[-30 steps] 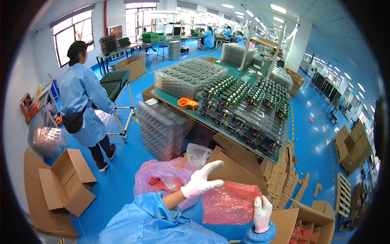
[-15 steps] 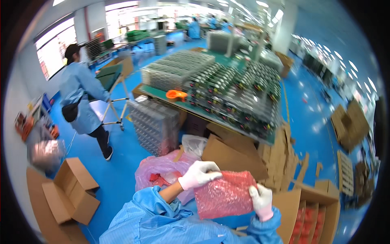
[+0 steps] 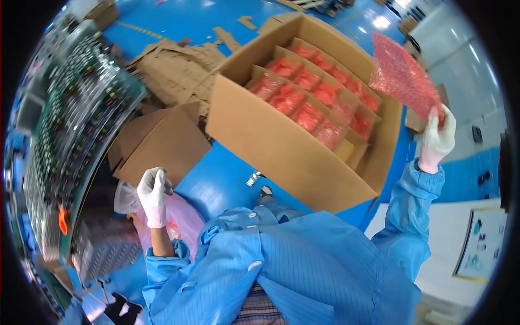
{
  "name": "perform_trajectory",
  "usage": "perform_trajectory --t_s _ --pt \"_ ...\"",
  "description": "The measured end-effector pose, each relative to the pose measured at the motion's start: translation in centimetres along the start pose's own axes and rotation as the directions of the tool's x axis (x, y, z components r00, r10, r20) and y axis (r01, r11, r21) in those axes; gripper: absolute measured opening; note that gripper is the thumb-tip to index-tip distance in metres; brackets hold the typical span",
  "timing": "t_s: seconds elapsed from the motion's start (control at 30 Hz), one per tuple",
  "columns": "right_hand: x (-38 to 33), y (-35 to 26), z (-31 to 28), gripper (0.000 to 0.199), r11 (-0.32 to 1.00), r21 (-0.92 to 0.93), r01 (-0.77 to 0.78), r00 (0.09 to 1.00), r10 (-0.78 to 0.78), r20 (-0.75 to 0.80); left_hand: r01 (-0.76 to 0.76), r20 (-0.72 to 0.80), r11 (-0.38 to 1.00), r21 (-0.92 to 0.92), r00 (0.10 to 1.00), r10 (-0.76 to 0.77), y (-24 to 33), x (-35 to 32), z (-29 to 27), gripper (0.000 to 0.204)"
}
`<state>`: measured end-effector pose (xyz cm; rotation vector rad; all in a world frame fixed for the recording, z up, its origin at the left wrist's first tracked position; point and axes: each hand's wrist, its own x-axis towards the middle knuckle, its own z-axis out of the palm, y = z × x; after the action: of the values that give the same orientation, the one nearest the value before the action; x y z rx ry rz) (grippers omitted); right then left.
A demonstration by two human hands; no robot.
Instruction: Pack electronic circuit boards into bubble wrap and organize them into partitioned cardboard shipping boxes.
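Head view, looking down: the wearer's right hand (image 3: 439, 135), in a white glove, is out to the right, thumb and fingers pinching one end of a red bubble-wrap pouch (image 3: 403, 73). The pouch is beyond the far right side of a large open carton (image 3: 281, 143), its free end slanting up and to the left, touching nothing that shows. Inside the carton, cardboard dividers (image 3: 355, 153) part rows of red wrapped bundles (image 3: 306, 79).

The gloved left hand (image 3: 153, 189) is raised at lower left, apart from the pouch, just above a pink plastic bag (image 3: 187, 216). Its fingers are bent; whether the tips meet or pinch anything, I cannot tell. At far left, a green worktop (image 3: 131, 91) carries stacked circuit boards (image 3: 70, 108).

As a judgement on handling: the thin film is gripped at one end only, so it may flap or fold. A firm but light pinch, smooth movement and clearance from the carton's rim should protect it; the left hand could steady the loose end when the wrap must lie flat.
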<state>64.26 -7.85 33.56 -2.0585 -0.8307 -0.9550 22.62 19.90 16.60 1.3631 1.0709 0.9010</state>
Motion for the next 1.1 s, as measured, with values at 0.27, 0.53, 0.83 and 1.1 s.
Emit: perform_trajectory --t_s 0.27,0.53,0.83,1.1 --pt "-13.3 10.7 5.2 0.020 0.846 -0.348 0.404 0.595 0.045 0.802 -0.037 0.268 0.999 0.033 0.963 0.026 2.2 1.7 11.1 0.016" --pt "-8.3 9.9 6.0 0.041 0.931 -0.284 0.229 0.461 0.153 0.874 -0.028 0.254 0.997 0.072 0.967 0.009 1.0 2.5 13.0 0.017" --pt "-16.2 13.7 13.1 0.070 0.863 -0.409 0.295 0.112 0.394 0.912 0.017 0.193 0.996 0.085 0.981 -0.033 0.2 3.7 13.4 0.016" --pt "-18.8 17.1 16.0 0.061 0.949 -0.161 0.270 -0.193 0.217 0.957 0.046 0.197 0.991 0.128 0.978 -0.071 -0.4 4.2 13.9 0.016"
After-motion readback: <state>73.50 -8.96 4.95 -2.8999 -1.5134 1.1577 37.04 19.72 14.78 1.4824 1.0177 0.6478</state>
